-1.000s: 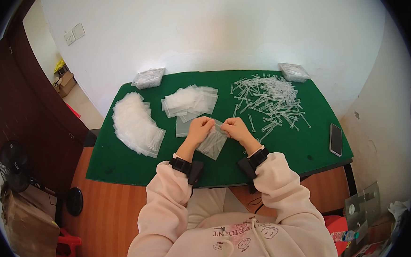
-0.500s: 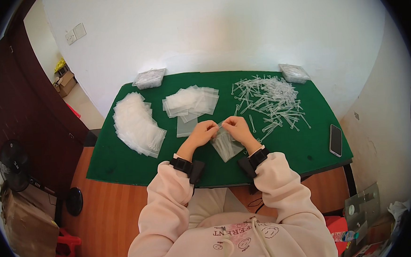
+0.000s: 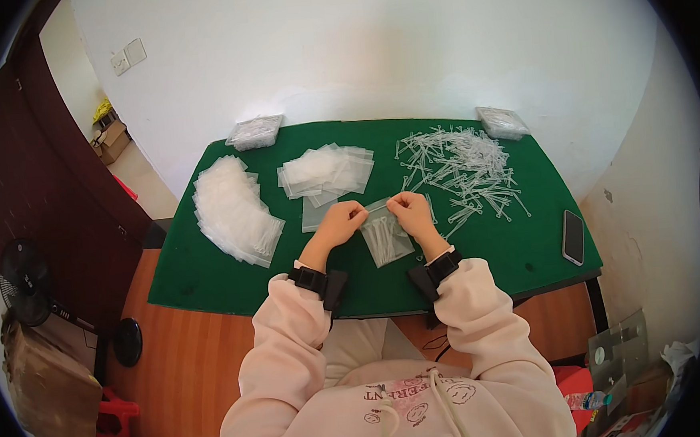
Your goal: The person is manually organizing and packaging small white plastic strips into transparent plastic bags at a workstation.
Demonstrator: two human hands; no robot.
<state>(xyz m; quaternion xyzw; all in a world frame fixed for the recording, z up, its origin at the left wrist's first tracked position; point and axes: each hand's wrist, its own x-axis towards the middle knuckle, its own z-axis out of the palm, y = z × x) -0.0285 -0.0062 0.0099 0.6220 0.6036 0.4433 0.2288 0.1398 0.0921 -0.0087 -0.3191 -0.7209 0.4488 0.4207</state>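
Between my hands is a clear zip bag [image 3: 385,240] with several thin, clear plastic sticks inside, each with a small looped end. My left hand [image 3: 342,221] pinches the bag's upper left corner. At its upper right, the fingers of my right hand [image 3: 414,214] are closed on the top edge. A heap of loose clear sticks [image 3: 463,167] lies beyond my right hand. Ahead of my left hand is a pile of flat clear zip bags [image 3: 327,172]. Farther left, filled bags overlap in a curved stack [image 3: 233,209].
Clear packs stand at the far left corner [image 3: 255,132] and far right corner [image 3: 503,123] of the green table [image 3: 210,289]. A phone [image 3: 573,238] lies near the right edge. A wall rises behind the table; a black fan [image 3: 25,278] is at the left.
My right hand has moved right along the bag's top edge, away from my left hand. The bag is now spread flatter, and the sticks in it show more plainly.
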